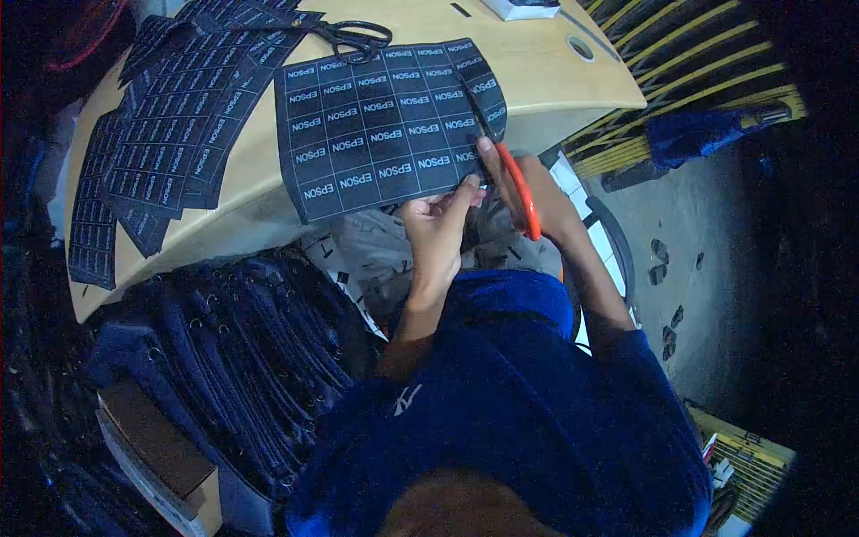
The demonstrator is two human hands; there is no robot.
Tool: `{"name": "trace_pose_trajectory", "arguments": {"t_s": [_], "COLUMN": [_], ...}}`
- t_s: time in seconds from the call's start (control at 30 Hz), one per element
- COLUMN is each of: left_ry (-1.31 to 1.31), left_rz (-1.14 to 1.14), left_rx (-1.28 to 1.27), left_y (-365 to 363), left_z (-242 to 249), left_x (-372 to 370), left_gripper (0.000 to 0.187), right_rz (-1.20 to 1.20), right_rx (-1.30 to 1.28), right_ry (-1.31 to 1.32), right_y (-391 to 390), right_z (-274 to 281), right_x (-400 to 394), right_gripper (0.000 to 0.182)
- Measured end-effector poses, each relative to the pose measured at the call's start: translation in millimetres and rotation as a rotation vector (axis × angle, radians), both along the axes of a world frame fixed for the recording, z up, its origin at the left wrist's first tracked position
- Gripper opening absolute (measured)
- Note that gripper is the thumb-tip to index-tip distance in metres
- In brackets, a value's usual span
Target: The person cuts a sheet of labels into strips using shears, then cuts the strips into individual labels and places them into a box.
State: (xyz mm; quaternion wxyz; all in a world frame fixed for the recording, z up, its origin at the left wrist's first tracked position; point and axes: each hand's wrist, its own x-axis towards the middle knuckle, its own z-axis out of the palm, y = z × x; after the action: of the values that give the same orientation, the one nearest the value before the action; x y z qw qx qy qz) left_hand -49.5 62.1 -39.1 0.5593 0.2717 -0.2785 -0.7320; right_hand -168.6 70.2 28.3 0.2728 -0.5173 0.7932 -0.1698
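A black sheet (385,125) printed with a grid of EPSON labels lies partly on the wooden table and overhangs its front edge. My left hand (438,234) pinches the sheet's near edge, toward its right corner, thumb on top. In my right hand (528,192) are scissors with an orange-red handle (519,183). Their blades lie along the right-hand column of labels, pointing away from me; whether they are parted is hard to tell. My right fingers are wrapped round the handle, partly hidden.
Overlapping printed sheets (170,134) cover the table's left side. Black-handled scissors (353,38) lie behind the held sheet. A white box (523,9) stands at the table's back. Dark bags (242,358) and a cardboard box (161,447) are at lower left, a yellow slatted rack (698,80) at right.
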Motion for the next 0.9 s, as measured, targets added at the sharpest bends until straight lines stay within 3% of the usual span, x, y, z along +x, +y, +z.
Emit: {"name": "trace_pose_trajectory", "arguments": {"t_s": [0.2, 0.3, 0.33, 0.5, 0.57, 0.7, 0.77, 0.8, 0.87, 0.9], "left_ry": [0.000, -0.008, -0.004, 0.007, -0.012, -0.006, 0.002, 0.003, 0.009, 0.010], "left_rz": [0.008, 0.026, 0.019, 0.011, 0.007, 0.005, 0.012, 0.013, 0.016, 0.016], "left_rx": [-0.006, 0.002, 0.006, 0.016, 0.000, -0.017, -0.014, -0.015, 0.003, 0.003], "left_y": [-0.4, -0.1, -0.4, -0.2, -0.2, -0.1, 0.0, -0.1, 0.2, 0.2], "left_z": [-3.2, -5.1, -4.9, -7.7, -4.4, -3.6, -2.5, -2.4, -3.3, -4.0], "left_x": [-0.8, -1.9, -1.8, -2.8, -1.7, -0.2, -0.3, -0.6, -1.2, -1.2], "left_gripper": [0.011, 0.010, 0.010, 0.010, 0.010, 0.011, 0.012, 0.012, 0.013, 0.013], "right_rz": [-0.034, -0.051, -0.173, -0.087, -0.009, -0.098, -0.090, -0.089, -0.080, -0.080], "right_rx": [0.112, 0.057, 0.149, 0.024, -0.011, 0.021, 0.024, 0.023, 0.043, 0.043], "right_ry": [-0.002, -0.240, -0.336, -0.327, -0.350, -0.333, -0.299, -0.298, -0.323, -0.322], "right_y": [0.9, 3.1, 4.9, 11.7, 13.1, 7.1, 4.7, 4.0, 2.9, 3.4], "right_z": [12.0, 7.5, 17.7, 5.2, 3.8, 8.9, 13.5, 13.4, 12.4, 13.3], "right_x": [0.2, -1.6, 5.0, 0.9, -0.4, 8.8, 12.4, 12.1, 10.4, 9.4], "right_gripper": [0.065, 0.058, 0.077, 0.076, 0.056, 0.056, 0.078, 0.078, 0.060, 0.060]}}
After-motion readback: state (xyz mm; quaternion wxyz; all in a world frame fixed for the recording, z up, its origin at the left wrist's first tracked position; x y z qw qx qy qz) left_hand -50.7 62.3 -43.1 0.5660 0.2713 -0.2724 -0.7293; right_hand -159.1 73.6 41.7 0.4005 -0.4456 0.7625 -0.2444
